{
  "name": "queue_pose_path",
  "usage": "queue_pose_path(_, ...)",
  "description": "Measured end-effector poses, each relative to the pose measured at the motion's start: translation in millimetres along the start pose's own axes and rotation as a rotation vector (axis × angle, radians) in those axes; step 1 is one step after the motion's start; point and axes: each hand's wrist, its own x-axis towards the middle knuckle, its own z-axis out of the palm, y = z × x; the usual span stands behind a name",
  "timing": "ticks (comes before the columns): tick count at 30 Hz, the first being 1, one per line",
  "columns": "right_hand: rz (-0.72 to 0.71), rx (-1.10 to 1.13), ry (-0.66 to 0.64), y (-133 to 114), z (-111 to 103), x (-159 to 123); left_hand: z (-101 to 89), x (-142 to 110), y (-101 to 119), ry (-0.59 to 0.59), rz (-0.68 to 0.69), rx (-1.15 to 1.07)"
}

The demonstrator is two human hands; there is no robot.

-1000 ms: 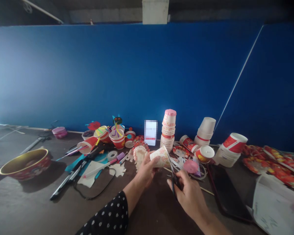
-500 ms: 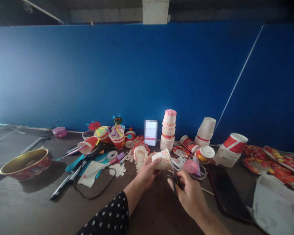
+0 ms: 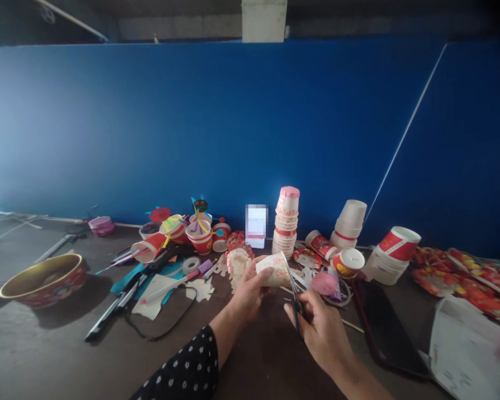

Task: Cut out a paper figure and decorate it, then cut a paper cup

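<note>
A white paper cup with a faint reddish pattern lies tilted on its side in my left hand, the thumb pressed along its wall. My right hand is closed around the dark handles of a pair of scissors. The blades point up and away from me, at the cup's right-hand rim. Whether they grip the paper there I cannot tell. Just beyond the cup stands a tall stack of paper cups with a pink top. A pink round piece lies to the right of the scissors.
On the left are a gold-rimmed bowl, a black-and-silver stand and decorated cups. A lit phone screen stands at the back. To the right are more stacked cups, a dark tablet-like slab and a white bag.
The cup and my left hand have shifted very slightly left. The scissor blades have tilted a little further left at the rim. Nothing was let go.
</note>
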Motion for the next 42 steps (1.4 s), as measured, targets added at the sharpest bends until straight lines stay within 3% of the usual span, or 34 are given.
queue_pose_path(26,-0.041,-0.043,0.003,-2.1,-0.8,1.8,-3.3,2.4,0.5,-0.049,0.034,0.005)
queue_pose_path(32,-0.026,-0.035,0.004,-0.1,1.0,1.5,-4.3,3.5,0.2,-0.004,0.034,0.04)
queue_pose_path(42,0.041,-0.014,0.012,1.1,-0.4,2.0,-4.2,0.3,-3.3,-0.044,-0.069,0.064)
